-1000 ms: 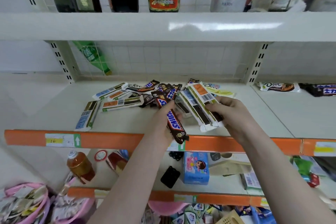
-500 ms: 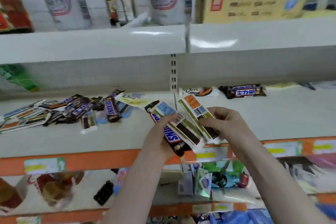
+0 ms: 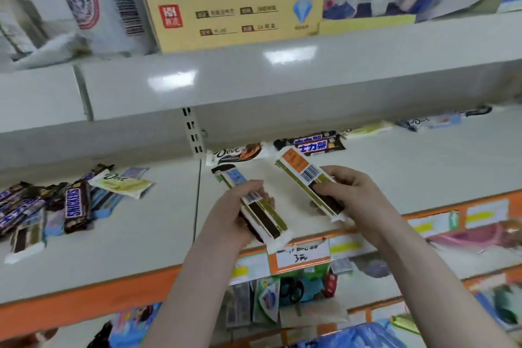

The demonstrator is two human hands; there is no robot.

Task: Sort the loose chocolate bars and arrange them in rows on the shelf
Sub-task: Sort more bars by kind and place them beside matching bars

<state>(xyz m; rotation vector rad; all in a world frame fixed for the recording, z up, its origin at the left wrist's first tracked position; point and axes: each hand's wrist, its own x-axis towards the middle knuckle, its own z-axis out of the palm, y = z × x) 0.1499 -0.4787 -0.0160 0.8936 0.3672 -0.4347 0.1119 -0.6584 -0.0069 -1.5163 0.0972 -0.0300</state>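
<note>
the left hand (image 3: 240, 206) grips a white bar with a blue patch (image 3: 254, 206). the right hand (image 3: 350, 192) pinches a white bar with an orange patch (image 3: 302, 175) beside it, over the shelf (image 3: 423, 167).

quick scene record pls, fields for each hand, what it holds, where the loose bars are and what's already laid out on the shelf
left hand: left hand grips a white bar with a blue patch, a dark bar beneath it
right hand: right hand grips a white bar with an orange patch
loose pile: Snickers bar and yellow Dove bar among others, left shelf section
laid out: brown Dove bar and dark blue-label bar at the back of the right shelf
</note>
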